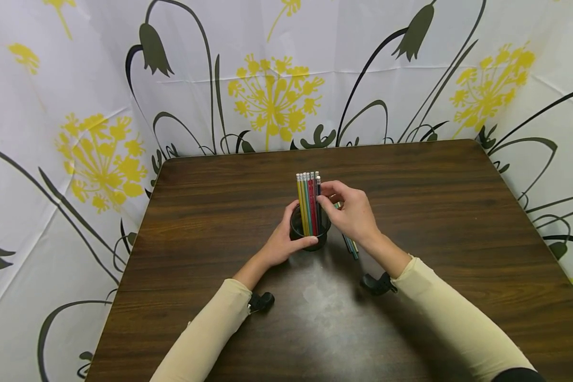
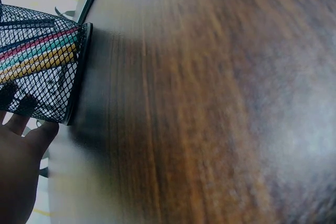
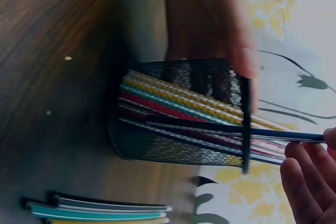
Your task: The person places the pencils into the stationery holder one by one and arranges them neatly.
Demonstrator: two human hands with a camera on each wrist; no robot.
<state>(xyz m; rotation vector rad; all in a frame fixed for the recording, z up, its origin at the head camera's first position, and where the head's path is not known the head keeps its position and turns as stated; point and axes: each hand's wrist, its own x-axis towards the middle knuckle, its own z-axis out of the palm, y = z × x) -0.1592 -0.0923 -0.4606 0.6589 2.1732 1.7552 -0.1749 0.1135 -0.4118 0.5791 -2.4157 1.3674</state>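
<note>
A black mesh pencil cup (image 1: 319, 243) stands on the table, gripped by my left hand (image 1: 283, 237) with the thumb along its near side. Several pencils (image 1: 307, 204), yellow, teal, red and dark, lean together in it with their eraser ends up. My right hand (image 1: 352, 211) pinches a dark blue pencil (image 3: 210, 126) near its upper end. In the right wrist view this pencil runs down past the cup's rim, its lower end above the base. Through the mesh in the left wrist view, yellow, teal and red pencils (image 2: 42, 56) show.
To the right of the cup, partly under my right hand, several loose pencils (image 3: 100, 211) lie on the brown wood-grain table (image 1: 210, 207). A white curtain (image 1: 191, 116) with yellow and dark green flowers hangs behind the table and at its sides.
</note>
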